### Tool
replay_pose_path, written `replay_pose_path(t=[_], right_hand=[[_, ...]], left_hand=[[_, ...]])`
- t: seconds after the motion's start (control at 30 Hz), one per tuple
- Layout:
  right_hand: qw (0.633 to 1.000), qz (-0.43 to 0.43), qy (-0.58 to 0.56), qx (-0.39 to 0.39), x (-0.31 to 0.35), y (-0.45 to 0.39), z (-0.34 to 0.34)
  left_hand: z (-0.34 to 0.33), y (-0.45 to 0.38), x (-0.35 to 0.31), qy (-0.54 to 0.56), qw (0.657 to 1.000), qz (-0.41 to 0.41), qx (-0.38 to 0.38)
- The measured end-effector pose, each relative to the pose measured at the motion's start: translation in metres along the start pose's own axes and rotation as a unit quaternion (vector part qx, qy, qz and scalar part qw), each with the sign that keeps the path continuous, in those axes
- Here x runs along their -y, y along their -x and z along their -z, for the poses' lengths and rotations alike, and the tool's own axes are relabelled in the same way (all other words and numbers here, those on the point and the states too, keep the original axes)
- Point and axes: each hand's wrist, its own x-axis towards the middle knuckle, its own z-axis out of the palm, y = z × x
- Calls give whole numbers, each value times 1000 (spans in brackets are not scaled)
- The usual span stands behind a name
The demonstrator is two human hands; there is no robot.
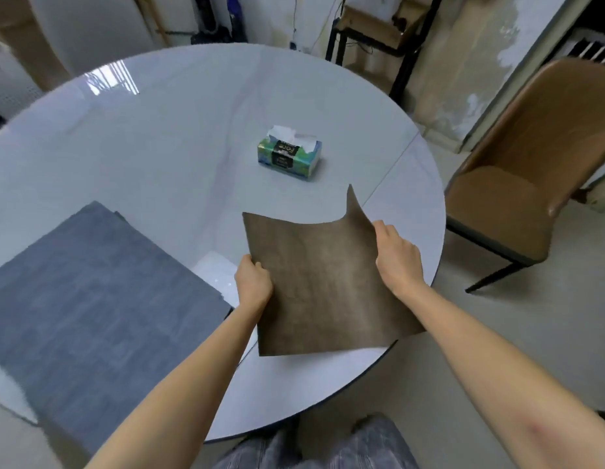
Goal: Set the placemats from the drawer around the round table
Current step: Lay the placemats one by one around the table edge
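Observation:
A brown placemat [323,286] hangs just above the near right part of the round pale-grey table [179,137]. My left hand [253,282] grips its left edge and my right hand [397,257] grips its right edge. The mat's far right corner curls upward, and its near right corner reaches past the table's rim. A grey placemat [91,299] lies flat on the table at the near left, overhanging the near edge.
A green tissue box [290,158] stands near the table's middle. A brown chair [531,174] with black legs stands to the right of the table. A black-framed stand [378,32] is behind the table.

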Motion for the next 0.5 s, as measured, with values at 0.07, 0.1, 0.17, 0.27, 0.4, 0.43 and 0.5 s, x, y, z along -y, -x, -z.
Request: replay_pose_path(t=[0.07, 0.1, 0.17, 0.27, 0.4, 0.43, 0.5], right_hand=[[1000, 12, -17, 9, -11, -24, -8], [999, 12, -29, 11, -18, -37, -12], [998, 15, -53, 20, -35, -63, -19], [994, 54, -80, 50, -55, -93, -29], [984, 123, -86, 91, -61, -115, -36], [982, 133, -89, 97, -60, -116, -38], [980, 140, -89, 110, -64, -117, -44]], left_hand=[[-5, 2, 10, -7, 998, 40, -37], [-9, 2, 14, -9, 997, 56, -54], [-18, 6, 20, -19, 992, 80, -90], [-34, 23, 22, -56, 980, 107, -157], [-53, 57, 19, -129, 953, 154, -228], [-59, 63, 16, -141, 947, 163, -240], [-73, 72, 12, -147, 945, 176, -234]])
